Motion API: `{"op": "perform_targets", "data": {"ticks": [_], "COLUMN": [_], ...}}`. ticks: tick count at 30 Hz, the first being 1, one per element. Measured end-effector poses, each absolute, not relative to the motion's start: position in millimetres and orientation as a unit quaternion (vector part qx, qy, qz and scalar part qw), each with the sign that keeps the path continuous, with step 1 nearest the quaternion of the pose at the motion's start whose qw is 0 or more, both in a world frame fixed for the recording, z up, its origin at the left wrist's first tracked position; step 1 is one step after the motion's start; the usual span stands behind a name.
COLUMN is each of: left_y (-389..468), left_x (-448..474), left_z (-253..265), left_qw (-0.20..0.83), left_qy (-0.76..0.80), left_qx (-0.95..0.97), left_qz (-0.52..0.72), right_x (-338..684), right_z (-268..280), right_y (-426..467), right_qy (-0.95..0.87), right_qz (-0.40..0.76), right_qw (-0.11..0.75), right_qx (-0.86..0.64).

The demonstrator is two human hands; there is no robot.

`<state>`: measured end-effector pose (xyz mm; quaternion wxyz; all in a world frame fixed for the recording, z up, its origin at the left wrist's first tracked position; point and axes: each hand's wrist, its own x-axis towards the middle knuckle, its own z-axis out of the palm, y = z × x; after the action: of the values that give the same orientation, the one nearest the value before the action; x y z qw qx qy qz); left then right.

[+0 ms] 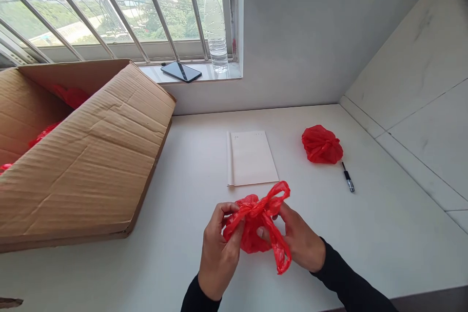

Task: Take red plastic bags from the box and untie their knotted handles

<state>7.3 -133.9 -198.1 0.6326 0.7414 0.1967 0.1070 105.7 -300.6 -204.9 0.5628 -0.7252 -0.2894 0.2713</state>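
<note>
Red, thin, crinkled plastic forms the gathered bag (252, 241), held at six o'clock in the view, over the near part of the smooth white surface (190, 204). Its twisted band runs roughly from eight to two o'clock; one loop handle points towards one o'clock, and another droops towards five. The body bulges, rounded and puckered, below the band. The left hand (221, 248) pinches the bag's left side between thumb and fingers; the right hand (303, 241) grips its right side, fingers partly hidden by the handles. Whether the bag's underside touches the surface cannot be told. From the bag, a flat, pale rectangular notepad (254, 161) lies at twelve o'clock, a crumpled, rounded red bundle (321, 145) between one and two, a slim black-and-silver pen (347, 177) at two, and a creased brown cardboard box (98, 156) between nine and ten.
</note>
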Motion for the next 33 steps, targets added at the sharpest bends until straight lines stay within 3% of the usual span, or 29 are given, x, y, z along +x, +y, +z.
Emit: {"op": "perform_targets", "data": {"ticks": [6, 13, 19, 28, 33], "left_y": [-137.0, -94.4, -111.9, -111.6, -127.1], "left_x": [5.6, 1.2, 9.6, 2.3, 8.2], "left_z": [-189.2, -187.2, -184.4, -185.2, -188.3], "left_qw": [0.590, 0.559, 0.455, 0.403, 0.349], "left_qy": [0.156, 0.228, 0.099, 0.151, 0.045], "left_qx": [0.791, 0.785, 0.879, 0.893, 0.929], "left_qz": [0.047, 0.141, 0.106, 0.133, 0.113], "right_x": [106.4, 126.2, 119.0, 126.5, 121.5], "right_z": [-197.5, -197.5, -193.5, -220.3, -223.7], "right_y": [-299.6, -329.3, -311.5, -342.0, -328.9], "right_qy": [-0.248, -0.187, -0.248, -0.234, -0.324], "right_qz": [0.271, 0.171, 0.213, 0.092, 0.126], "right_qw": [0.577, 0.563, 0.490, 0.445, 0.395], "right_qx": [-0.729, -0.787, -0.808, -0.859, -0.851]}}
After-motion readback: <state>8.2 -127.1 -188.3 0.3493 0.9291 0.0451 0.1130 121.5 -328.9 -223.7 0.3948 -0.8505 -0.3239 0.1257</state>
